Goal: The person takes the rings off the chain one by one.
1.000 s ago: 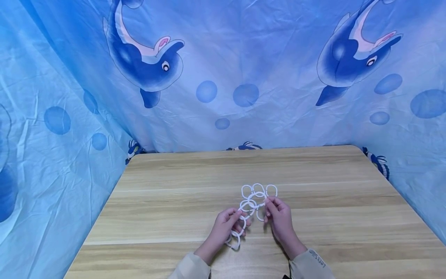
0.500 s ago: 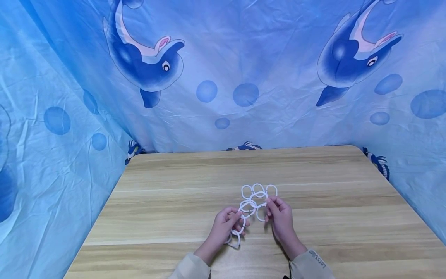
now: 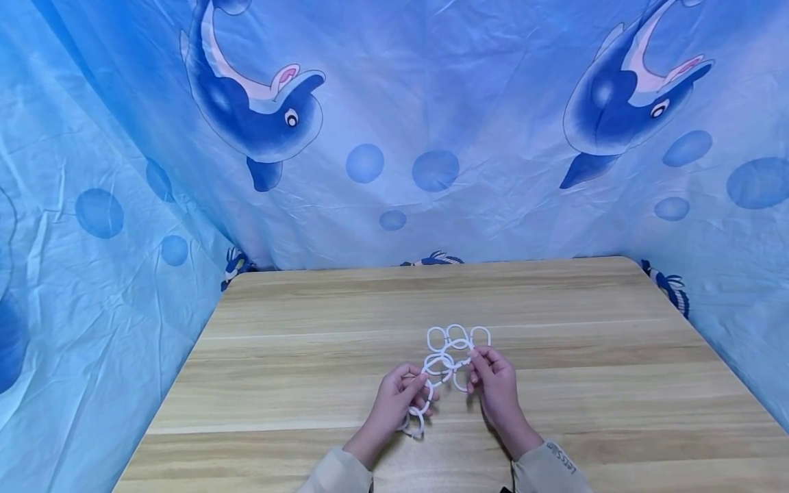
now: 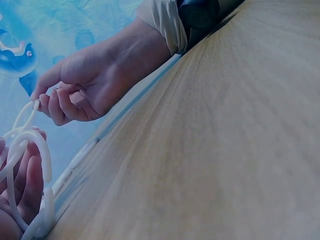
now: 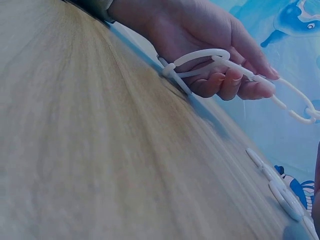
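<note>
Between my two hands stretches a chain of white plastic links (image 5: 241, 70), each an open oval ring. My left hand (image 3: 394, 397) pinches one link between thumb and fingers, and further links (image 3: 422, 423) hang down past its palm. To the right, my right hand (image 3: 498, 385) pinches another link of the chain by thumb and fingertips, held above the table. In the left wrist view the right hand (image 4: 95, 80) holds the thin end of a link, while a link (image 4: 46, 157) curves in front of the left fingers. Several white links (image 5: 285, 201) lie on the table just beyond the hands.
The wood-grain table (image 3: 296, 356) reaches back to a blue curtain (image 3: 493, 226) printed with dolphins and bubbles. The curtain also runs along the left and right sides. Beige sleeves (image 3: 339, 472) cover both forearms.
The links hanging below the left hand have shifted slightly. Both hands keep nearly the same place and grip.
</note>
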Demonstrator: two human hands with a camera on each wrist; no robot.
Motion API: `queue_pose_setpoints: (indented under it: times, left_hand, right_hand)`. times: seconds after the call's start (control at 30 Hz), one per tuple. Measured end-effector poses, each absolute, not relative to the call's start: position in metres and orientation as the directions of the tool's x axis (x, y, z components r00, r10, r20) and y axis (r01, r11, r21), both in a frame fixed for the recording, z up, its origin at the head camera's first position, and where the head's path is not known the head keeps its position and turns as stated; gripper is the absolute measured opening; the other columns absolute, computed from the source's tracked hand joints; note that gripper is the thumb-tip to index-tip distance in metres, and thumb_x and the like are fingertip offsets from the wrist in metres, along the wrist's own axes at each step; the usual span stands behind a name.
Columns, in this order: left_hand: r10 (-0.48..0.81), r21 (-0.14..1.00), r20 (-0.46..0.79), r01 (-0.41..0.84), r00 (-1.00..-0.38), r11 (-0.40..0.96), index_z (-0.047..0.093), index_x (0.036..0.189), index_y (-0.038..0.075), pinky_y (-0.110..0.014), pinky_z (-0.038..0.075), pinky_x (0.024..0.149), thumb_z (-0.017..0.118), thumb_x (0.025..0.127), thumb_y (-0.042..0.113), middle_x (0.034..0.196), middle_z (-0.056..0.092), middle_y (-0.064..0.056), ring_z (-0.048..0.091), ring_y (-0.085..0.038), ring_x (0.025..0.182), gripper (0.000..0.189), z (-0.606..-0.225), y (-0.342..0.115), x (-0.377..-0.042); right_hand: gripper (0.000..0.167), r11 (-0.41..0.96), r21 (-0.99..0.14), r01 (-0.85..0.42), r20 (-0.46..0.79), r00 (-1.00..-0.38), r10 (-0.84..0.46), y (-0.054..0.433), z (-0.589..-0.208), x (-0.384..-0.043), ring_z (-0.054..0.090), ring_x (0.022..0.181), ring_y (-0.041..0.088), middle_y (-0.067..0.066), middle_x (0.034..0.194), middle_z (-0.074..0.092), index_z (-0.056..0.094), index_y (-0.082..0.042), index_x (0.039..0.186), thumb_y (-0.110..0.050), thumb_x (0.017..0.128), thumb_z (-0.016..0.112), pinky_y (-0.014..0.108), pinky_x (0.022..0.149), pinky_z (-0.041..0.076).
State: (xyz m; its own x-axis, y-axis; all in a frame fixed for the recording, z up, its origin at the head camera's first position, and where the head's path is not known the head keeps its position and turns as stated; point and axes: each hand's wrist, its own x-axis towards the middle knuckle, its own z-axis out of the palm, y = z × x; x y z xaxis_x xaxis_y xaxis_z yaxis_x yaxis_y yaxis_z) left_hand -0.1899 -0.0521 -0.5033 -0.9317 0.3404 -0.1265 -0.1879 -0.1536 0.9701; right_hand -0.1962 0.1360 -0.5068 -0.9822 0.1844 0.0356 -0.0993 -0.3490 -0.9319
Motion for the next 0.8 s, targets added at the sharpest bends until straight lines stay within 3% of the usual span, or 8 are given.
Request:
queue_pose_setpoints:
  times: [0.13, 0.37, 0.6, 0.8]
  left_hand:
    - [0.353, 0.97, -0.12, -0.185, -0.928, -0.157, 0.045, 0.109, -0.018, -0.022, 0.059, 0.056, 0.054, 0.098, 0.013, 0.076, 0.071, -0.008, 0.061, -0.007, 0.054, 0.034, -0.5029, -0.0525, -0.1898]
    - [0.33, 0.979, -0.094, -0.147, -0.939, -0.142, 0.045, 0.11, -0.016, -0.023, 0.059, 0.056, 0.05, 0.1, 0.012, 0.084, 0.071, -0.023, 0.063, -0.008, 0.055, 0.029, -0.5031, -0.0532, -0.1905]
    - [0.299, 0.977, -0.062, -0.118, -0.952, -0.175, 0.044, 0.107, -0.016, -0.023, 0.059, 0.057, 0.051, 0.1, 0.011, 0.08, 0.071, -0.017, 0.063, -0.007, 0.056, 0.029, -0.5025, -0.0542, -0.1905]
    - [0.282, 0.982, -0.032, -0.083, -0.959, -0.17, 0.043, 0.106, -0.016, -0.02, 0.058, 0.057, 0.049, 0.1, 0.011, 0.088, 0.065, -0.037, 0.063, -0.007, 0.055, 0.028, -0.503, -0.054, -0.1902]
  right_hand:
    - [0.01, -0.347, -0.932, -0.1, 0.043, -0.985, 0.168, 0.1357, -0.5065, -0.1957, 0.049, 0.05, 0.002, -0.006, 0.065, 0.057, 0.058, -0.005, 0.086, -0.007, 0.096, 0.057, 0.017, 0.04, 0.047]
    - [0.007, -0.351, -0.933, -0.084, 0.042, -0.991, 0.125, 0.1345, -0.5056, -0.1959, 0.051, 0.05, 0.002, -0.005, 0.066, 0.06, 0.057, -0.004, 0.089, -0.005, 0.096, 0.055, 0.017, 0.039, 0.048]
    - [0.004, -0.329, -0.943, -0.049, 0.031, -0.998, 0.061, 0.1327, -0.5063, -0.1964, 0.053, 0.051, 0.003, -0.005, 0.067, 0.061, 0.053, 0.0, 0.092, -0.003, 0.095, 0.053, 0.017, 0.039, 0.048]
    - [0.01, -0.275, -0.962, 0.005, -0.014, -0.999, 0.029, 0.1324, -0.5051, -0.1972, 0.054, 0.054, 0.006, -0.003, 0.069, 0.063, 0.053, 0.004, 0.093, -0.005, 0.094, 0.056, 0.019, 0.04, 0.048]
